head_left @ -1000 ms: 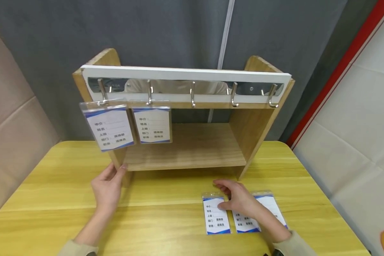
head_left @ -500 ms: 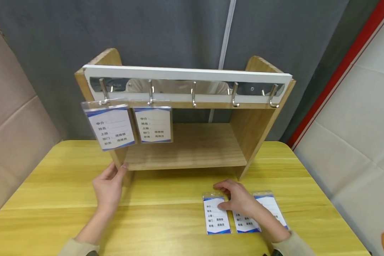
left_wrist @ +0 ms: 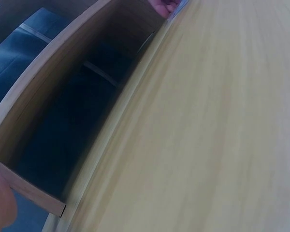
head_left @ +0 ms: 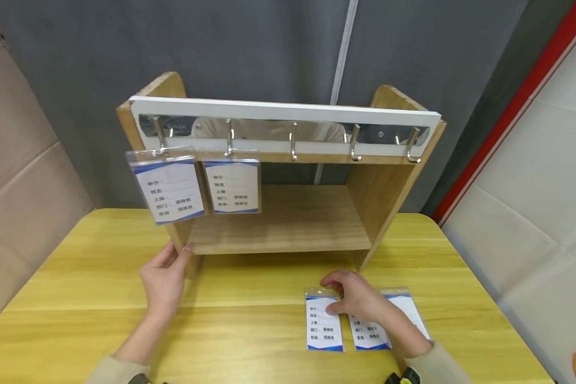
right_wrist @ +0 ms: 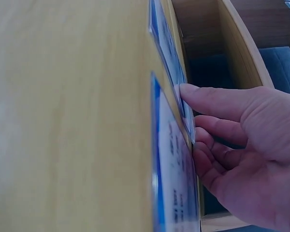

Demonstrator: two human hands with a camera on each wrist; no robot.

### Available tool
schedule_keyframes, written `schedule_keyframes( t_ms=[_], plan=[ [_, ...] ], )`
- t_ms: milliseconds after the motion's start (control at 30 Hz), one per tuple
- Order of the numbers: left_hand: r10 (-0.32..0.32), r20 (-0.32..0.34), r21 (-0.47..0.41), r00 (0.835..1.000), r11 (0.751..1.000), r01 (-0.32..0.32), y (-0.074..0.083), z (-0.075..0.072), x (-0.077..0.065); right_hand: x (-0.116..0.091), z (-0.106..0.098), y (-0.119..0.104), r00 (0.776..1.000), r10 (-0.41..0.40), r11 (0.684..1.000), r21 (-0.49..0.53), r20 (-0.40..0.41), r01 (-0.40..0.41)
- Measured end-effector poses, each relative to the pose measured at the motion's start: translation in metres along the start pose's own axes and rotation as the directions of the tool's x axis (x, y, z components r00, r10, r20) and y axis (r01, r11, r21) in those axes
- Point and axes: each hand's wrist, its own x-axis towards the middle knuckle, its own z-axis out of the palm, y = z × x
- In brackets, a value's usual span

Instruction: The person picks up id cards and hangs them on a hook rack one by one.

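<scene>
My left hand [head_left: 163,280] grips the lower left side panel of a small wooden shelf [head_left: 278,229], thumb on its front edge. In the left wrist view only part of that hand [left_wrist: 1,200] shows, beside the panel. My right hand [head_left: 357,298] pinches the upper part of a badge in a clear sleeve [head_left: 324,333], which lies on the table. The right wrist view has the thumb on the badge's face and the other fingers curled at its top edge. A second badge [head_left: 367,336] lies partly hidden below this hand, with a third badge [head_left: 408,309] at its right.
A white rail [head_left: 269,109] with several metal hooks [head_left: 293,141] runs across the shelf's top. Two badges hang at the left, one tilted badge [head_left: 170,189] and one straight badge [head_left: 233,186]. Grey curtain [head_left: 245,48] stands behind the yellow wooden table [head_left: 235,341].
The lower end of the pinched badge has shifted slightly left. Both hands keep nearly the same place, and the whole head view has drifted a little.
</scene>
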Motion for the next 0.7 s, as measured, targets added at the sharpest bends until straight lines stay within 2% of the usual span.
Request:
schedule_keyframes(
  t_ms=[467,700],
  plan=[
    [-0.019,0.004,0.0,1.0,1.0,0.019,0.001,-0.001,0.0,-0.006,0.006,-0.007,0.997,-0.049,0.995,-0.093,-0.055,0.044],
    [-0.026,0.006,0.01,1.0,1.0,0.026,0.0,-0.001,0.0,-0.007,0.007,-0.011,0.999,-0.015,0.998,-0.068,-0.04,0.012]
  ],
)
